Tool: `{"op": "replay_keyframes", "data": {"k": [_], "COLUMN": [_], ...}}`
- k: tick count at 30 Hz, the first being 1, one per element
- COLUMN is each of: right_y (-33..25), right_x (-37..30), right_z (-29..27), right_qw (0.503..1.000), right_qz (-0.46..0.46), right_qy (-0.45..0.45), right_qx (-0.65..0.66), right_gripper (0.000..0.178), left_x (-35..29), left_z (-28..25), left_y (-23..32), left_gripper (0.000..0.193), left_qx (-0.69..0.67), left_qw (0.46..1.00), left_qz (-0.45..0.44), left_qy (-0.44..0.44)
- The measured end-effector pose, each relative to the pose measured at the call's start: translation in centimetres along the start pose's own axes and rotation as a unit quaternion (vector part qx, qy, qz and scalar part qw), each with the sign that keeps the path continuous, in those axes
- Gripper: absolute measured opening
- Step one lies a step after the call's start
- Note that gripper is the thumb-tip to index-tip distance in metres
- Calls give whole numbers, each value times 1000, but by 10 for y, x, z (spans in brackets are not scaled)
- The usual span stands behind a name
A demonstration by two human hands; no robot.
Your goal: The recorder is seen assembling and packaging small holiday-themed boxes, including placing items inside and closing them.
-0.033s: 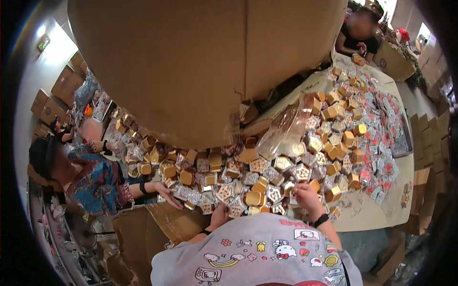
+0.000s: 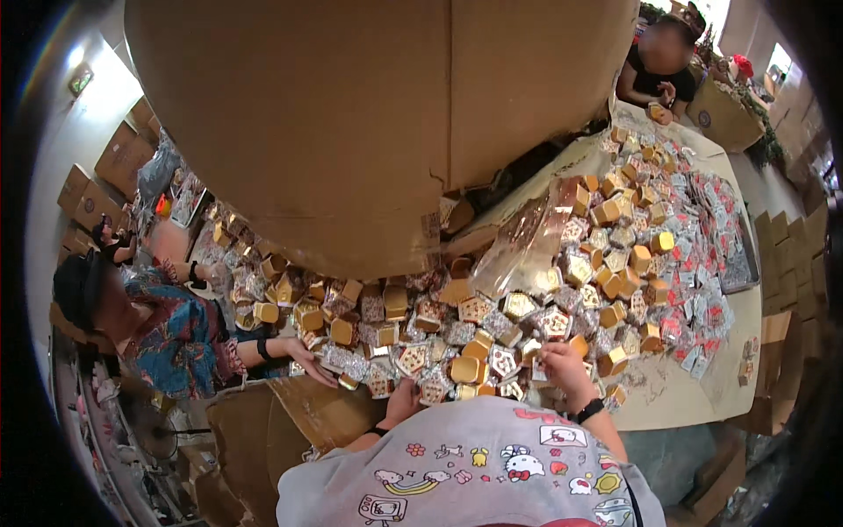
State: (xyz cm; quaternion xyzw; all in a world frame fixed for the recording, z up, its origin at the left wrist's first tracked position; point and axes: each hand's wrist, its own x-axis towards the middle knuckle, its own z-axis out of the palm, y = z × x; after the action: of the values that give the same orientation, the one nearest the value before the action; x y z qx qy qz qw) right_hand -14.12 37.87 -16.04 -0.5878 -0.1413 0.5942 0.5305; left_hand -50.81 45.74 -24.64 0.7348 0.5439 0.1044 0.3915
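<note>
A heap of small faceted boxes (image 2: pixel 470 367), gold on some sides and patterned white and red on others, covers the table before me. At the near edge, my left hand (image 2: pixel 404 401) is curled beside a patterned box (image 2: pixel 435 386); its fingertips are partly hidden. Further right, my right hand (image 2: pixel 566 371) has its fingers closed at the heap, near a small pale-and-gold piece (image 2: pixel 530 350). What either hand grips is too small or covered to make out.
A large brown cardboard carton (image 2: pixel 334 132) looms over the far side. Clear plastic film (image 2: pixel 518 250) lies across the heap. Grey-and-red packets (image 2: pixel 698 290) spread at right, by a dark tray (image 2: pixel 742 268). A co-worker's hand (image 2: pixel 307 358) reaches in from the left; another person (image 2: pixel 659 75) sits far right.
</note>
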Motion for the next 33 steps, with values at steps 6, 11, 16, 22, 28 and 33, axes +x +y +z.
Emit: {"op": "replay_keyframes", "data": {"k": [6, 11, 16, 22, 28, 33], "right_y": [4, 13, 11, 6, 3, 3], "right_x": [2, 7, 6, 7, 11, 12], "right_z": [3, -2, 1, 1, -1, -2], "right_qw": [1000, 996, 994, 991, 997, 997], "right_qz": [2, 8, -3, -3, 16, 15], "right_qy": [19, -9, -14, -26, -13, -32], "right_qx": [24, 84, 105, 128, 69, 75], "right_gripper": [8, 8, 7, 7, 8, 6], "left_x": [-3, 2, 6, 16, 36, 48], "left_z": [-17, -29, -38, -57, -82, -87], "left_y": [21, 35, 24, 27, 29, 28], "left_gripper": [22, 17, 13, 15, 21, 22], "left_qx": [43, 40, 61, 69, 129, 171], "left_qw": [999, 997, 996, 989, 952, 908], "left_qz": [0, -43, -5, 39, 167, 180], "left_qy": [-14, -43, -72, -127, -222, -338]}}
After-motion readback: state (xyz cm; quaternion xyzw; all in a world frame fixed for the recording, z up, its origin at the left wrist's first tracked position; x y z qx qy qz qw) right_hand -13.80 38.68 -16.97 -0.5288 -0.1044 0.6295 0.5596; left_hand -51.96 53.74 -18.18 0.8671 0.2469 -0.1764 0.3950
